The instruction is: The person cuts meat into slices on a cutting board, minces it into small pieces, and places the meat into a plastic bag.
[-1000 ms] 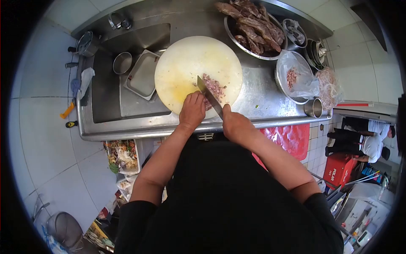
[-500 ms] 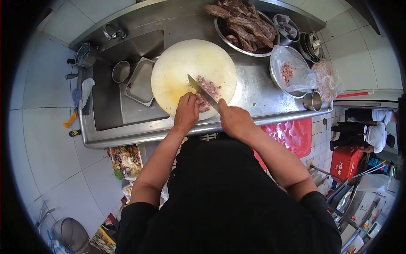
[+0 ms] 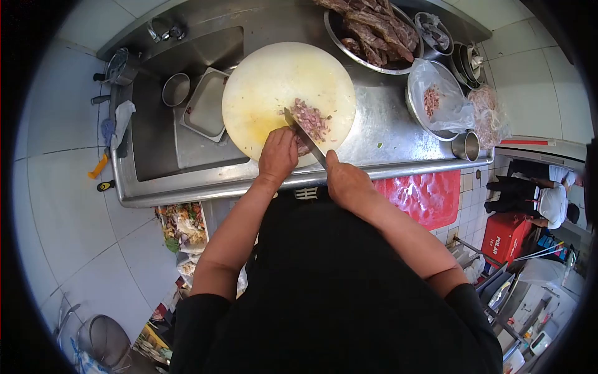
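My right hand [image 3: 350, 182] is closed around the handle of a kitchen knife [image 3: 306, 137]. Its blade slants up and left over the near part of a round white cutting board [image 3: 274, 75]. My left hand [image 3: 278, 153] rests at the board's near edge, fingers curled and pressed together on meat close beside the blade. A little uncut meat [image 3: 302, 149] shows between those fingertips and the knife; the rest is hidden. Just beyond the blade lies a loose heap of small chopped meat pieces [image 3: 313, 118].
Long dark strips of meat [image 3: 380, 31] fill a metal bowl at the back. To its right, a plastic-lined bowl [image 3: 416, 112] holds chopped meat beside a metal cup [image 3: 465, 146]. A sink [image 3: 152, 140] with a metal tray [image 3: 205, 109] lies left. Two people stand far right.
The view has shifted slightly. The chopped heap beyond the blade looks larger and more spread out, and less meat shows beside my left fingers. Both hands keep their grips.
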A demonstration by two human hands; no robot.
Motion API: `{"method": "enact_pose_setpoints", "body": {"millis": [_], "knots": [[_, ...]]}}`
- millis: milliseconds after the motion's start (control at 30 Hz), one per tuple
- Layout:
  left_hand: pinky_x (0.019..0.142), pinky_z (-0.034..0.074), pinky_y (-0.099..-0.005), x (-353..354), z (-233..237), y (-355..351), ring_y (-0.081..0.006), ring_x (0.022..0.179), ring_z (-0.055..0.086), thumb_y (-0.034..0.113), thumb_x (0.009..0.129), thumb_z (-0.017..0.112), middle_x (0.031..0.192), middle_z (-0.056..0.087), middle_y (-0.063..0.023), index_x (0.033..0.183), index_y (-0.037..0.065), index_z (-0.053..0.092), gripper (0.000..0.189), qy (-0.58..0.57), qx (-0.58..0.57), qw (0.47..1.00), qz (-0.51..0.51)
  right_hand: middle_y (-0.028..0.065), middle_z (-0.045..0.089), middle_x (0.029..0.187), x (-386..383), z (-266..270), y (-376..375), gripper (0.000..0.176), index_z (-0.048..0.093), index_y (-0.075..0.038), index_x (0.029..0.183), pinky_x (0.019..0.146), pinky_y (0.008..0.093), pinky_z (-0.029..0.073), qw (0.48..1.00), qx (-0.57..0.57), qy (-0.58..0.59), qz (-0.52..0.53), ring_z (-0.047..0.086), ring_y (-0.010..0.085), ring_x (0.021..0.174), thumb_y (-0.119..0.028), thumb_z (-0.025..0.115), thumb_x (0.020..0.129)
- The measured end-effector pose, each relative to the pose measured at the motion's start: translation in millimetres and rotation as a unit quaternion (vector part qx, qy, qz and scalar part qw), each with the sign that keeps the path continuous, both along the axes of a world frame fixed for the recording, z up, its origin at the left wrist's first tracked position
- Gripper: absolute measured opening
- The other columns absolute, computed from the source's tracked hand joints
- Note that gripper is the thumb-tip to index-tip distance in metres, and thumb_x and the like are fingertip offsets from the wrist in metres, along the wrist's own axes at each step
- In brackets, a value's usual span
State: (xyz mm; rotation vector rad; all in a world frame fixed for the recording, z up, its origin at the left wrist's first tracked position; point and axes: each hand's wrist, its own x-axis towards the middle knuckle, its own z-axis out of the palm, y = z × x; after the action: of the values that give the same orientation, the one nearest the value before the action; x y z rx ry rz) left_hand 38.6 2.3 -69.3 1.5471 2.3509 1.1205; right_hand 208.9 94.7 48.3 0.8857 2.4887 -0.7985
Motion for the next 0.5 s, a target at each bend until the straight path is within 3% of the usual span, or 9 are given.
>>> {"method": "enact_pose_setpoints", "body": {"millis": [167,367,500], "knots": [[0.091,0.051,-0.0452,-0.1,-3.2,-0.5,-0.0385,0.103,0.061,0.006,0.091,0.062,0.107,0.065,-0.0183,0.107,0.001,0.062,0.016,0.006,0.018,1.0,-0.009,0.0298,0.071,0.092,-19.9,-11.9,13.4,0.02,0.045,0.002,0.115,0.08,0.0544,0.057,1.0,0.002,0.012,-0.019,0.071,0.0457,0.09,-0.003,0.046,0.095],[0.091,0.051,-0.0454,-2.0,12.5,-2.0,-0.0391,0.103,0.061,0.005,0.091,0.063,0.107,0.065,-0.0183,0.107,0.0,0.062,0.016,-0.045,0.057,0.997,-0.002,0.0277,0.07,0.082,-12.6,5.8,17.2,0.014,0.046,0.0,0.109,0.072,0.0573,0.054,0.996,0.041,0.085,-0.005,0.07,0.0466,0.082,-0.01,0.047,0.099],[0.09,0.051,-0.0463,-4.2,4.8,-4.6,-0.0392,0.102,0.061,0.004,0.09,0.062,0.107,0.064,-0.0185,0.107,0.0,0.062,0.017,-0.016,0.012,1.0,-0.011,0.0257,0.072,0.085,5.5,25.9,-0.5,0.02,0.047,-0.001,0.113,0.074,0.0545,0.058,0.999,0.037,0.028,0.006,0.072,0.0432,0.084,-0.004,0.049,0.093]]}}
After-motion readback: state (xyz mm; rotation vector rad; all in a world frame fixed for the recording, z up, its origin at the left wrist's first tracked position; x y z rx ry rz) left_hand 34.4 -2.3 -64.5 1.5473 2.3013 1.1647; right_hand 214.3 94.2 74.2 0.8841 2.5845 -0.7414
